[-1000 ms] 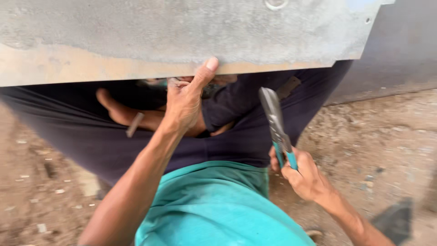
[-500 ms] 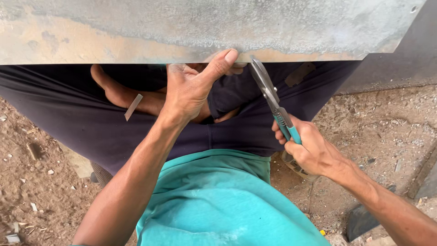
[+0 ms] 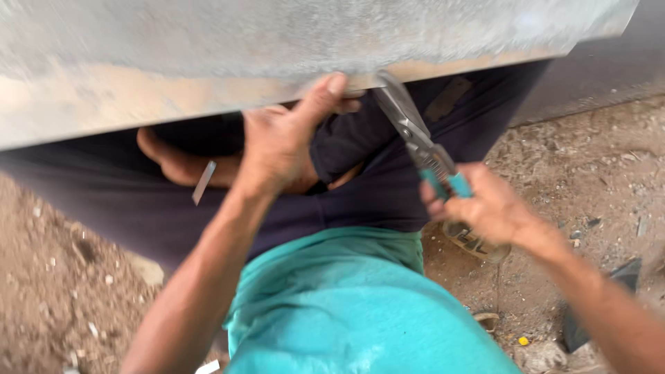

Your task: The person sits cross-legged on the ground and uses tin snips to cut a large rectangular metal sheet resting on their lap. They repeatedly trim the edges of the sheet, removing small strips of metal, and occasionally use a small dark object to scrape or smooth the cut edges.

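Dirt ground with debris all round, person seated. Metal sheet spans 12 o'clock, lower edge across lap. Left hand grips sheet edge, thumb over top, fingers curled beneath. Right hand closed around teal handles of tin snips, blades at sheet edge, 1 o'clock of left thumb.

Risk: thumb sits just beside blades; slip or sheet flex likely nicks it. Raw edge sharp.

Small metal offcut at 9 o'clock on lap. Sandal under right hand. Blur hides blade gap.

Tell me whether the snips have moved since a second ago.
Yes. The snips, held in the right hand, have come up from below to the metal sheet's lower edge.
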